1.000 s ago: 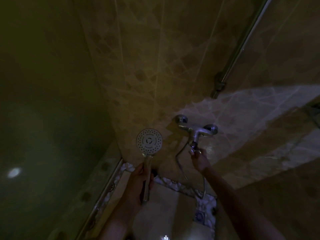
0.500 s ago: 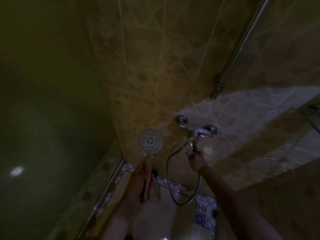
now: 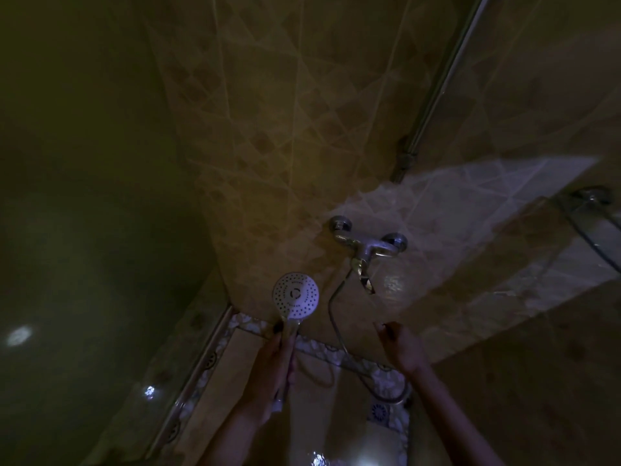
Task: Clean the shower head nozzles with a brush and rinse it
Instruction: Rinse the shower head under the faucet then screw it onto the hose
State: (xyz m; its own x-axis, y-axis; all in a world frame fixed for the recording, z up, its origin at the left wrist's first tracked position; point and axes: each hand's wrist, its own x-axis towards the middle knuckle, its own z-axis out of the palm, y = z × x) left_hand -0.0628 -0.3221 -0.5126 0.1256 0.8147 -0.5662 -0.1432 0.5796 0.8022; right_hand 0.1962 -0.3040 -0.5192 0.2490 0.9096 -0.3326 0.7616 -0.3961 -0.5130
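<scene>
Both hands are up in front of the tiled wall. My left hand (image 3: 274, 368) grips the shower head (image 3: 295, 295) by its handle, nozzle face toward me. My right hand (image 3: 401, 344) hangs loosely curled below the mixer tap (image 3: 366, 245), holding nothing.

The shower floor (image 3: 248, 391) is laid in plain tan tile, dim in the low light, and framed by a border of pale pebble mosaic (image 3: 322, 348) that runs along the foot of the tiled wall (image 3: 268, 129) and turns down the right side. A small blue-patterned decorative tile (image 3: 380, 412) sits in that border at the right. A loop of metal shower hose (image 3: 389, 396) hangs down to the floor near that corner.
</scene>
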